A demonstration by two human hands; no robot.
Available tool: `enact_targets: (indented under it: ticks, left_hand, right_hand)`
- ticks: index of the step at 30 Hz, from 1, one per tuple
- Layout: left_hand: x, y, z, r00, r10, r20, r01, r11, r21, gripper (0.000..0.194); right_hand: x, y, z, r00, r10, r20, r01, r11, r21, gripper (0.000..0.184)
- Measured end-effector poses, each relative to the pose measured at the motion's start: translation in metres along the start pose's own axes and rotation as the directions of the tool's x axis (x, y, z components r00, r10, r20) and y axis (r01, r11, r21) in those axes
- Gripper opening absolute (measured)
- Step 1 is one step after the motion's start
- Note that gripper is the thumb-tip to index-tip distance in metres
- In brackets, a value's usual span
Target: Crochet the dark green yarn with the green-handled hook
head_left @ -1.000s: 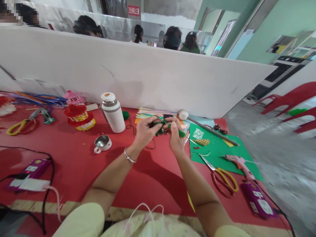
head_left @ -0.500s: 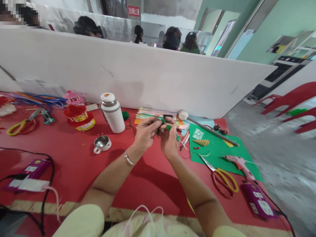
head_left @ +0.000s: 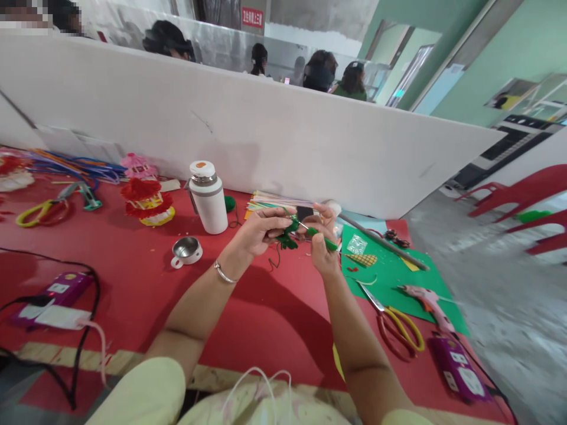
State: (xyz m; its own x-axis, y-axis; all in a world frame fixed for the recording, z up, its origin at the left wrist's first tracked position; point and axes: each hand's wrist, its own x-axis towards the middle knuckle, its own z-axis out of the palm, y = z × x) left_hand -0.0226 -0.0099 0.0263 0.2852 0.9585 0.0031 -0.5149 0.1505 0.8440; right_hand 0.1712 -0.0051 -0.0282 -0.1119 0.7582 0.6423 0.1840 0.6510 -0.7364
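My left hand (head_left: pixel 261 229) pinches a small dark green crocheted piece (head_left: pixel 289 237), held above the red table. A green-handled crochet hook (head_left: pixel 325 240) is gripped in my right hand (head_left: pixel 325 251), its metal shaft pointing left into the piece. Some fingers of that hand are raised behind the hook. From the piece a strand of green yarn (head_left: pixel 275 260) hangs down. Behind my left hand, beside the white bottle (head_left: pixel 210 203), lies a ball of dark green yarn (head_left: pixel 229 203).
A metal cup (head_left: pixel 186 251) stands left of my arms. Scissors (head_left: pixel 394 324), a pink glue gun (head_left: pixel 429 302) and a green sheet (head_left: pixel 398 274) lie to the right. Purple power boxes (head_left: pixel 458 369) sit near the front. A white partition (head_left: pixel 283 141) closes the back; people sit beyond it.
My hands have moved apart a little. The hook and its green handle now show clearly, and more of the green piece is visible. The view has shifted slightly.
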Motion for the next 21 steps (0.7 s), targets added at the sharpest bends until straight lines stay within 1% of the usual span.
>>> enact_targets:
  ticks: [3,5,10,16,21]
  left_hand:
    - [-0.001,0.005,-0.004,0.999,-0.011,0.031,0.011,1.0,0.008,0.029]
    - [-0.001,0.008,-0.007,0.999,-0.024,0.043,0.023,1.0,0.02,0.028]
    - [-0.002,0.013,-0.013,0.997,-0.035,0.066,0.031,0.998,0.054,0.028]
    - [-0.002,0.018,-0.017,0.995,-0.032,0.096,0.021,0.994,0.109,0.019]
    - [0.0,0.018,-0.024,0.991,-0.052,0.125,0.034,0.989,0.144,0.022]
  right_hand:
    - [0.001,-0.001,-0.003,0.995,-0.1,0.019,0.1,0.995,-0.017,0.053]
    - [0.002,-0.002,-0.005,0.99,-0.131,0.045,0.132,0.991,-0.03,0.049]
    - [0.004,-0.005,-0.011,0.983,-0.16,0.094,0.168,0.982,-0.09,0.043]
    - [0.007,-0.014,-0.016,0.972,-0.192,0.135,0.205,0.974,-0.095,0.033]
    - [0.006,-0.022,-0.024,0.96,-0.195,0.202,0.213,0.974,-0.072,0.023]
